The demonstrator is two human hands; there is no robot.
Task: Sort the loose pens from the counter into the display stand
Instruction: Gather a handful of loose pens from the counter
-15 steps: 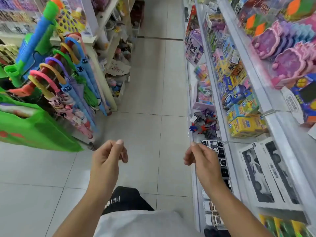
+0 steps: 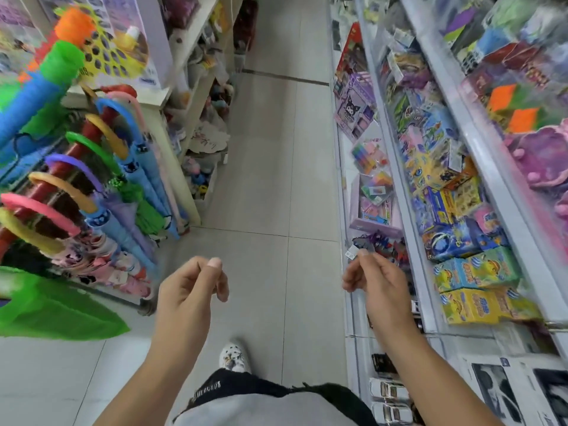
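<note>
**Q:** What step of the job did the frame catch?

**A:** By the look of it, the walk to the work. A person stood in a shop aisle with both hands raised over the tiled floor (image 2: 261,167). The left hand (image 2: 187,290) had its fingers loosely curled, thumb resting near the forefinger, and held nothing. The right hand (image 2: 378,287) was curled the same way and also appeared empty; the small white tag (image 2: 351,253) just past its thumb seemed to belong to the shelf stock.

**Q:** And the pens, the counter, the stand?

**A:** None were in view. No loose pens, no counter and no display stand could be picked out, so sorting had probably not begun. The next move called for finding the counter first, with both hands free to gather.

**Q:** What held what along the aisle?

**A:** Just right of the right hand, a white shelving unit (image 2: 479,142) carried boxed toys, with yellow boxes (image 2: 479,304) closest and toy cars (image 2: 387,390) below the wrist. Well left of the left hand, a red rack (image 2: 46,186) held umbrellas (image 2: 138,179) by hooked handles, and a green bag (image 2: 52,305) hung nearer. Its contents were hidden.
</note>
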